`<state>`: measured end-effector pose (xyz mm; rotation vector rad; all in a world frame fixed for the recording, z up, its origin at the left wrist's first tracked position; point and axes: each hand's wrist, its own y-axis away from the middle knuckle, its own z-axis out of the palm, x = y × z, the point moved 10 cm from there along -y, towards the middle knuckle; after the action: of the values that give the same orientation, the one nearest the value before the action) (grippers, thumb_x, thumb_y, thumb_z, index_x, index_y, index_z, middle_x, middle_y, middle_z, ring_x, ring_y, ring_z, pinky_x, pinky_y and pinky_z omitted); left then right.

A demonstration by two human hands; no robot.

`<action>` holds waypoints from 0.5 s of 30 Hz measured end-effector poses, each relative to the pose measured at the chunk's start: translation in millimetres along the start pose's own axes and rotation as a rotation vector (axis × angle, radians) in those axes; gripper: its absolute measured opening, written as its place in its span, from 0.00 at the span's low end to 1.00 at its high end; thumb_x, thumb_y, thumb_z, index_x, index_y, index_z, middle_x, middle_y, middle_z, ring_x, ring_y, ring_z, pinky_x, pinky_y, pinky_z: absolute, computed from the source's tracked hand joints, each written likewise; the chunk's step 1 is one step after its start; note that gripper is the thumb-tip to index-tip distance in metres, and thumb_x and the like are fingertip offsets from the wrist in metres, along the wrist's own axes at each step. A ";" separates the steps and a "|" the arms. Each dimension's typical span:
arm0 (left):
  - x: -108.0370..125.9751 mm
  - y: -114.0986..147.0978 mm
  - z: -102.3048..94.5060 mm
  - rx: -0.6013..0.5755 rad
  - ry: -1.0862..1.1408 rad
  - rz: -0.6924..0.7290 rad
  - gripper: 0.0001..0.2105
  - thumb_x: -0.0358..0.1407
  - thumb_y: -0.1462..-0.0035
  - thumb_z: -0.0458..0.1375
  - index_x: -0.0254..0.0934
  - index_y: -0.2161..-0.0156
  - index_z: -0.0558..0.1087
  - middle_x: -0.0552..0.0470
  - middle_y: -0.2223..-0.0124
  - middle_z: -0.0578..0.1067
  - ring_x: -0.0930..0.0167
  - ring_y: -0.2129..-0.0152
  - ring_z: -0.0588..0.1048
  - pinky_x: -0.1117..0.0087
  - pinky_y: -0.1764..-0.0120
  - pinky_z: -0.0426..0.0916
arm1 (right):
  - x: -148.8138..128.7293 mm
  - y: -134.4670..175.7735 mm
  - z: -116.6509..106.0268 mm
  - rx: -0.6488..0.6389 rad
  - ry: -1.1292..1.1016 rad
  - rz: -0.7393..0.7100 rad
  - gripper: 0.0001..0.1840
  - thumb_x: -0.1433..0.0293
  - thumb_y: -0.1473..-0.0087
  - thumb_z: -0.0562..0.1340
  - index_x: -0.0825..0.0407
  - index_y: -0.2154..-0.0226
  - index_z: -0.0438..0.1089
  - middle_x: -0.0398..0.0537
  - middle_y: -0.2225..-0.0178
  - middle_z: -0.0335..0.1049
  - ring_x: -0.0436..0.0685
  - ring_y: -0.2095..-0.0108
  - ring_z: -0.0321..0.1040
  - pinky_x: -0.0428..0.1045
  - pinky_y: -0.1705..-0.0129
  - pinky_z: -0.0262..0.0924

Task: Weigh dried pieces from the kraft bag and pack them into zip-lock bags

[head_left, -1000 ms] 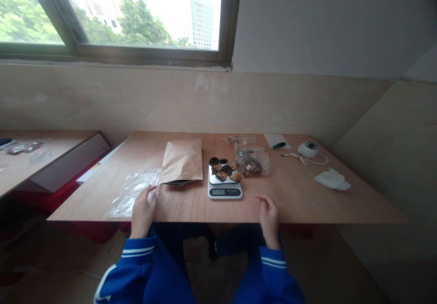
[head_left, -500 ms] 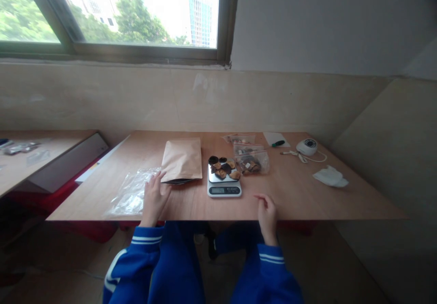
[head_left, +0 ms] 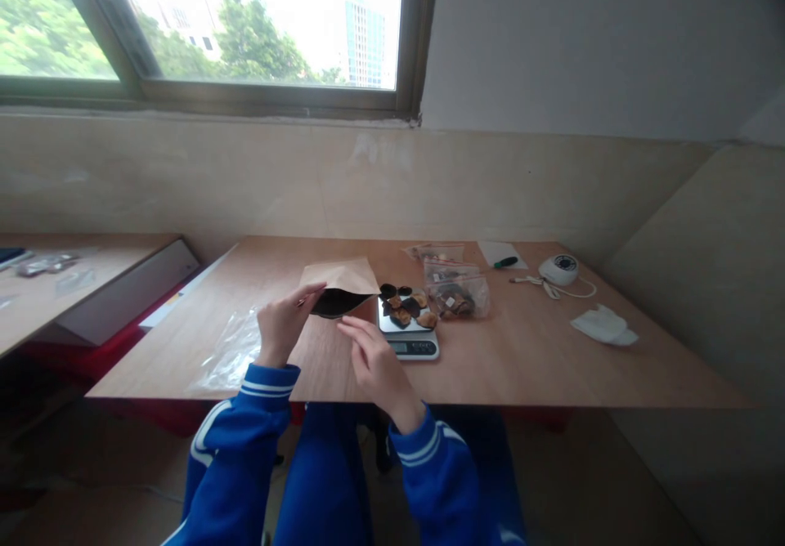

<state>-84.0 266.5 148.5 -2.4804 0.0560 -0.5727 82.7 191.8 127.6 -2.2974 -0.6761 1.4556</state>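
Note:
A brown kraft paper pouch (head_left: 343,275) is raised at its near end, and its dark mouth gapes toward me. My left hand (head_left: 280,325) pinches the left corner of that mouth between thumb and fingers. Fingers stretched out, my right hand (head_left: 377,366) has its fingertips at the lower lip of the mouth; whether they touch it is unclear. Right of the pouch stands a white digital kitchen scale (head_left: 423,348), partly covered by my right hand. On its metal plate lie several dried mushroom pieces (head_left: 410,307), brown and dark.
Clear zip bags of dried pieces (head_left: 457,294) lie right of the scale. Farther right are a green-handled tool (head_left: 506,262) on white paper, a white dome camera (head_left: 559,269) with its cable, and a crumpled white sheet (head_left: 604,325). Clear plastic wrapping (head_left: 230,354) lies on the left.
My left hand has moved up to the pouch and taken its mouth's corner. The mouth has lifted and widened. My right hand has moved left from beside the scale to the pouch.

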 end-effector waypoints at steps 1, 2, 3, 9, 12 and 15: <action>4.9 -5.0 -6.5 0.015 0.012 0.013 0.11 0.43 0.45 0.57 0.48 0.59 0.79 0.54 0.73 0.80 0.67 0.74 0.78 0.74 0.75 0.60 | -5.9 -15.2 11.5 -0.027 0.059 -0.024 0.24 0.76 0.42 0.48 0.50 0.45 0.63 0.52 0.44 0.62 0.58 0.41 0.55 0.58 0.40 0.53; 8.4 -9.8 -12.2 0.028 0.026 0.019 0.11 0.44 0.45 0.57 0.48 0.60 0.79 0.54 0.74 0.80 0.68 0.74 0.78 0.75 0.76 0.60 | -9.2 -27.9 19.1 -0.034 0.124 -0.026 0.23 0.75 0.41 0.48 0.52 0.44 0.62 0.54 0.43 0.61 0.60 0.39 0.52 0.60 0.38 0.50; 10.3 -14.1 -16.9 0.040 0.048 0.015 0.11 0.44 0.45 0.57 0.47 0.60 0.79 0.55 0.75 0.79 0.68 0.75 0.78 0.75 0.75 0.61 | -11.1 -37.7 23.0 -0.023 0.198 -0.009 0.21 0.73 0.39 0.48 0.54 0.45 0.62 0.57 0.44 0.62 0.62 0.39 0.51 0.62 0.38 0.47; 4.8 -18.5 -26.7 0.102 0.202 -0.085 0.14 0.47 0.45 0.56 0.46 0.60 0.79 0.56 0.73 0.79 0.71 0.77 0.77 0.76 0.73 0.64 | -32.8 -34.1 42.8 -0.092 0.552 -0.023 0.18 0.73 0.37 0.47 0.56 0.60 0.71 0.60 0.66 0.73 0.64 0.56 0.68 0.63 0.42 0.51; 4.2 -6.1 -21.1 0.076 0.221 -0.097 0.13 0.46 0.45 0.57 0.46 0.60 0.79 0.56 0.73 0.79 0.71 0.76 0.77 0.76 0.73 0.64 | -28.7 -28.2 50.2 -0.129 0.623 -0.057 0.17 0.76 0.38 0.48 0.56 0.65 0.72 0.59 0.70 0.74 0.62 0.62 0.71 0.60 0.50 0.60; 6.6 8.3 -14.7 0.019 0.232 -0.070 0.11 0.44 0.45 0.57 0.46 0.60 0.79 0.56 0.73 0.80 0.70 0.76 0.77 0.76 0.73 0.64 | 2.6 -44.0 48.9 -0.138 0.549 0.071 0.15 0.75 0.39 0.50 0.57 0.67 0.72 0.61 0.71 0.74 0.63 0.64 0.72 0.58 0.56 0.64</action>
<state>-83.3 250.6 157.3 -2.3946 0.0541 -0.8849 30.0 231.2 127.9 -2.6780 -0.5419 0.7511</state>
